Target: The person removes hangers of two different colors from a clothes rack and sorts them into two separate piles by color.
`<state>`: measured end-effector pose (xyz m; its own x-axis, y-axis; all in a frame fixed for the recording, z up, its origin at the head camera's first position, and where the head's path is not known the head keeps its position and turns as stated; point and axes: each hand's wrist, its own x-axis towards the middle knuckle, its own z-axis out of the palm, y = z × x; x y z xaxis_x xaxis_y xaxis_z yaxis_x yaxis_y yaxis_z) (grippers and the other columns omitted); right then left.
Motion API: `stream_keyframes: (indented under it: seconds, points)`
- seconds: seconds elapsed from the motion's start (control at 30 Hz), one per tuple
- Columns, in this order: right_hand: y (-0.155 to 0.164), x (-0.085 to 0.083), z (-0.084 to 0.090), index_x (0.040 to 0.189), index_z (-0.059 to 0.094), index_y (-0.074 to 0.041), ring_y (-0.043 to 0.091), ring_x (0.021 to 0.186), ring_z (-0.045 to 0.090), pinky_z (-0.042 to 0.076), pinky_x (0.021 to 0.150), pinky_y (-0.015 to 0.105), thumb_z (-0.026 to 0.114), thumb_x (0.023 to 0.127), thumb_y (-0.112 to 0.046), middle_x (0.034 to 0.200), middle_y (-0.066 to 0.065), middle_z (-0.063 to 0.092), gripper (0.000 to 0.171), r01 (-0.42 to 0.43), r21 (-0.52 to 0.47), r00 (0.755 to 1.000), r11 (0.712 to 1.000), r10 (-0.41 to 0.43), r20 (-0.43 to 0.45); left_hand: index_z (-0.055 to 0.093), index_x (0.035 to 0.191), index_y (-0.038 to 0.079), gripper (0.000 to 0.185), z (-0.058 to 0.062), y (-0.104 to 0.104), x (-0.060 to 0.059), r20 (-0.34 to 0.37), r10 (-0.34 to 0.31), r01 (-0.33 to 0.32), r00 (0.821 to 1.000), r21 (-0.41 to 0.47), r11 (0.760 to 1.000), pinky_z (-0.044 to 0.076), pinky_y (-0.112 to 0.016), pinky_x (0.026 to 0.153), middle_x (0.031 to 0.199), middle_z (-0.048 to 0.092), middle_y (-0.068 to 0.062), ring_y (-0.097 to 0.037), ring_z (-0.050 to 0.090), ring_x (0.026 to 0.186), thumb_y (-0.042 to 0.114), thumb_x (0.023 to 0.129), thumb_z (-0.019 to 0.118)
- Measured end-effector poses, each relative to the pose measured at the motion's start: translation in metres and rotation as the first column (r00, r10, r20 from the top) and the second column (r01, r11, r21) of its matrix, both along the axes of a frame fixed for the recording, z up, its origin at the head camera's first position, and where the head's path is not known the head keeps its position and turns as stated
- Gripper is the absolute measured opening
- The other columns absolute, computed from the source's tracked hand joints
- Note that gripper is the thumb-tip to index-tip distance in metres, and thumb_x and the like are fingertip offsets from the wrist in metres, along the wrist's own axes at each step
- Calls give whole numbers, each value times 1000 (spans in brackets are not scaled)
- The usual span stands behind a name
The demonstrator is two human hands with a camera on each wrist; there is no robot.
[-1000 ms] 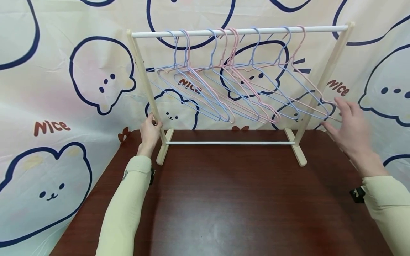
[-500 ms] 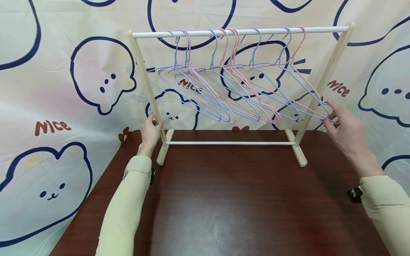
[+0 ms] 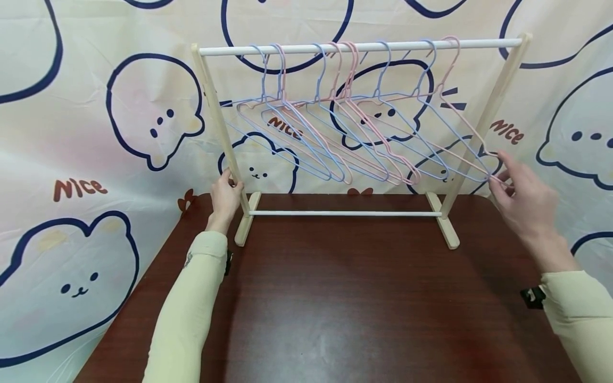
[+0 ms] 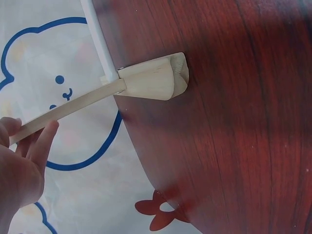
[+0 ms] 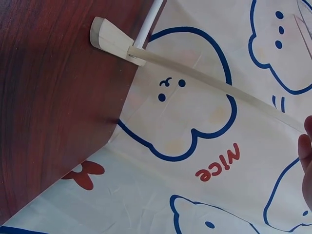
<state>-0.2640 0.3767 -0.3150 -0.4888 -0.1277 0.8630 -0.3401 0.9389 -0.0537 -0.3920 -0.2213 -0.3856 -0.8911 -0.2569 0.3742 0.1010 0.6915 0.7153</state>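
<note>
A pale wooden clothes rack (image 3: 214, 111) with a white top rail (image 3: 479, 44) stands at the table's back. Several blue and pink wire hangers hang from that rail. My left hand (image 3: 224, 199) grips the rack's left post (image 4: 73, 104) low down, also visible in the left wrist view. My right hand (image 3: 529, 205) pinches the near corner of the rightmost pink hanger (image 3: 450, 68), whose hook is still over the rail. Beside it hangs a blue hanger (image 3: 442, 123). In the right wrist view only some fingers (image 5: 307, 151) show at the edge, so the pinch is hidden there.
The brown table (image 3: 335, 298) extends in front of the rack. A white lower bar (image 3: 345, 214) joins the two wooden feet, the right foot (image 3: 442, 221) among them. Behind hangs a printed cloth (image 3: 72, 138) with cartoon animals.
My right hand has closed on the end of the pink hanger and drawn it slightly right, apart from the blue one. The left hand stays on the post.
</note>
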Motion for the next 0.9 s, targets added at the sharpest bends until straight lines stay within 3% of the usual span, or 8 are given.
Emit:
stream_keyframes:
  seconds: [0.37,0.9]
  points:
    - [2,9,-2,139,56,-8,39,63,64,24,70,-5,73,88,-8,88,23,69,54,-12,-36,1000,999,11,-29,55,138,12,40,1,-1,0,-4,-2,2,1000,8,1000,56,-48,74,103,70,-22,-39,70,91,13,99,60]
    - [5,21,3,137,56,-8,43,67,62,19,72,-6,71,90,-9,92,26,69,49,50,-134,998,990,-55,-37,54,139,12,41,1,0,0,-12,-5,5,1000,19,1000,54,-46,70,101,69,-23,-39,70,89,12,98,59]
